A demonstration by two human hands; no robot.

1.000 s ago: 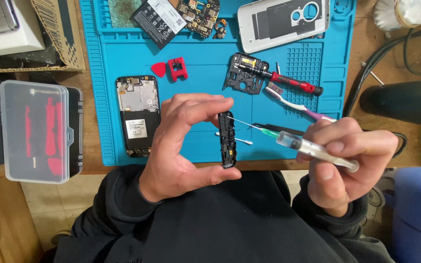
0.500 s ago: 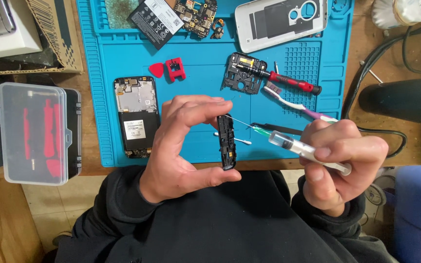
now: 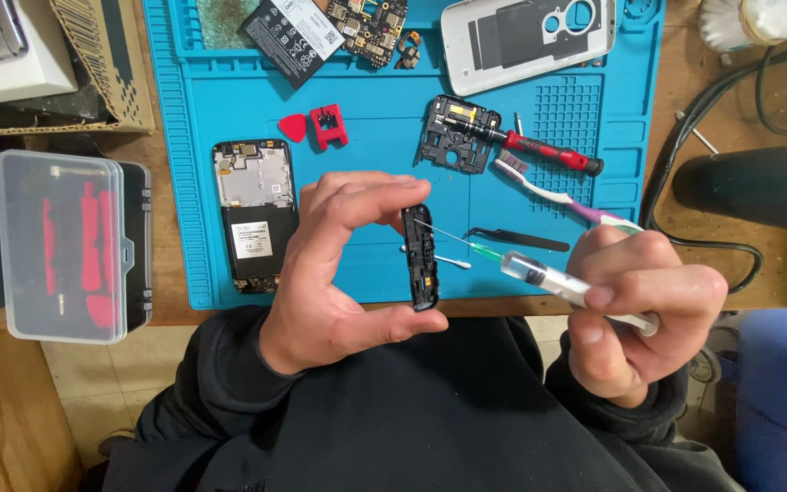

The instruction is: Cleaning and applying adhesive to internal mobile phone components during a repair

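Head view: the left hand [image 3: 330, 273] pinches a narrow black phone frame piece [image 3: 420, 257] upright between thumb and fingers [image 3: 384, 189], above the near edge of the blue repair mat [image 3: 384, 137]. The right hand [image 3: 644, 314] has its fingers wrapped around a clear syringe [image 3: 548, 278], its needle tip touching the piece's upper part. An opened phone [image 3: 255, 214] lies on the mat to the left; black tweezers [image 3: 516, 239] lie behind the syringe.

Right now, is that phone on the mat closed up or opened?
Opened: the phone lies on the blue mat with its back cover off, internals exposed.
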